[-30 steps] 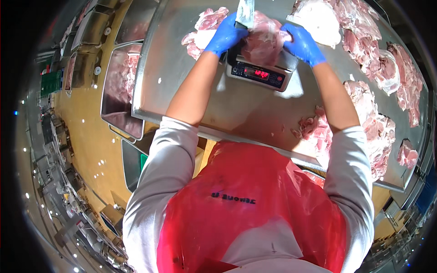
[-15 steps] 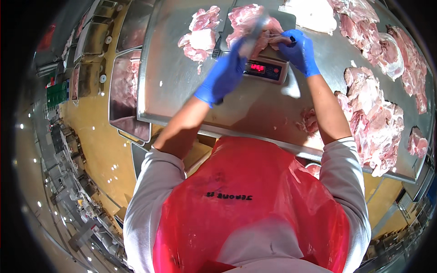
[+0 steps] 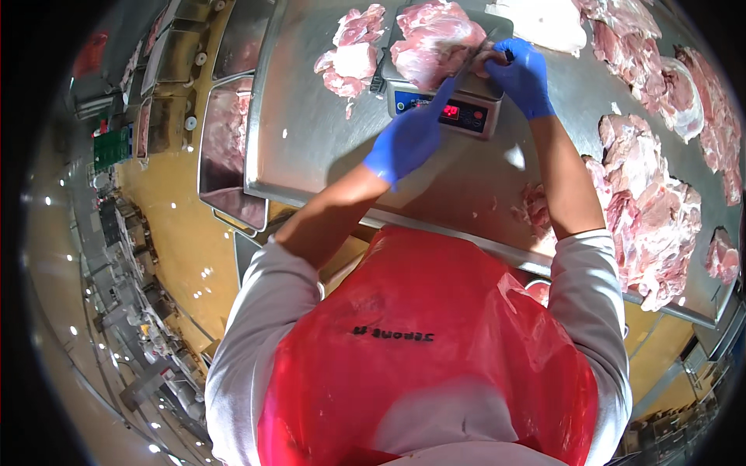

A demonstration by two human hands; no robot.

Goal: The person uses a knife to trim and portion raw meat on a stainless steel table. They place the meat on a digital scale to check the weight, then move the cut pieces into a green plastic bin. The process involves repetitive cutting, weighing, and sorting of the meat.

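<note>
A knife [image 3: 471, 62] is in my blue-gloved left hand [image 3: 409, 140], its narrow blade slanting up and right across the right side of a large piece of raw meat [image 3: 435, 43]. That meat rests on the platform of a digital scale [image 3: 486, 118] with a lit red display. My right hand [image 3: 522, 78], also gloved in blue, pinches a small end of meat [image 3: 485, 60] at the scale's right edge, next to the blade. A small dark spot shows between its fingers; I cannot make out what it is.
The scale stands on a metal table [image 3: 311, 147]. Smaller meat pieces [image 3: 347, 66] lie left of it, and a large meat pile [image 3: 649, 206] at right. White fat [image 3: 544, 23] lies at the back. A metal bin with meat [image 3: 225, 140] stands beyond the table's left edge.
My left hand has moved down and right, and the blurred knife now shows clearly against the meat's right side. The meat looks more spread out on the scale. The whole view has shifted slightly.
</note>
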